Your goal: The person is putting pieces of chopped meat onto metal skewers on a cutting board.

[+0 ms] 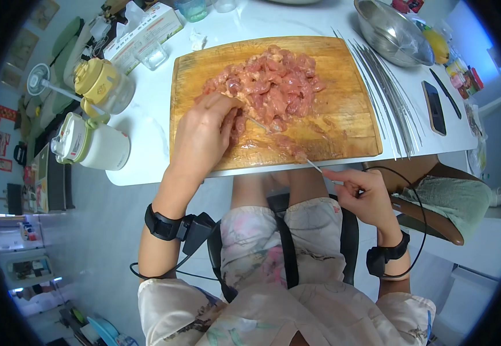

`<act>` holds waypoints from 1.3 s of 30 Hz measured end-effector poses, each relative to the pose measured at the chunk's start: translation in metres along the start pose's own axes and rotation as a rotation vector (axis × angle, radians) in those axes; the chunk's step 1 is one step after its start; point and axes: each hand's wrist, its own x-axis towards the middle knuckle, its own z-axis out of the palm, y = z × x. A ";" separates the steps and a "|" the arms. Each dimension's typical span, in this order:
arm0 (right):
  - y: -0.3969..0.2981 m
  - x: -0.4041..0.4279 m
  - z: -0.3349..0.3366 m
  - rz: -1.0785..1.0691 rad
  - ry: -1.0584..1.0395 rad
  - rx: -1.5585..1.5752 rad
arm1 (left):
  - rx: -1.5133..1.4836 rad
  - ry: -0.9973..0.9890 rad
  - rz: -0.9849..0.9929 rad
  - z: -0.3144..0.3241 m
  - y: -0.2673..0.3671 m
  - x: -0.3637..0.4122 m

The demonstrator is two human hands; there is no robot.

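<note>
A heap of raw cut meat (pixel 276 82) lies on the wooden cutting board (pixel 341 56). My left hand (pixel 205 129) rests at the heap's left side, fingers bent down into it; whether a piece is pinched there is hidden. Between thumb and forefinger, my right hand (pixel 360 194) holds a thin metal skewer (pixel 314 165) beyond the board's front edge. Meat pieces (pixel 291 147) are threaded along the skewer's middle. Its bare far end points up-left, close to my left fingers.
Loose metal skewers (pixel 386 97) lie right of the board, near a phone (pixel 433 107), a black knife (pixel 446 93) and a steel bowl (pixel 391 34). Left stand a white bottle (pixel 105 147), a yellow-lidded jar (pixel 118 93), a small clear cup (pixel 153 56) and a tissue box (pixel 157 28).
</note>
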 end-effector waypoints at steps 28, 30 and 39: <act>0.018 -0.002 -0.014 -0.100 -0.054 -0.048 | 0.043 -0.115 0.036 0.012 -0.009 -0.004; 0.021 -0.004 -0.014 -0.097 -0.051 -0.045 | 0.038 -0.091 0.019 0.014 -0.007 -0.004; 0.022 -0.002 -0.010 -0.075 -0.043 -0.040 | 0.072 -0.105 0.010 0.016 -0.002 -0.003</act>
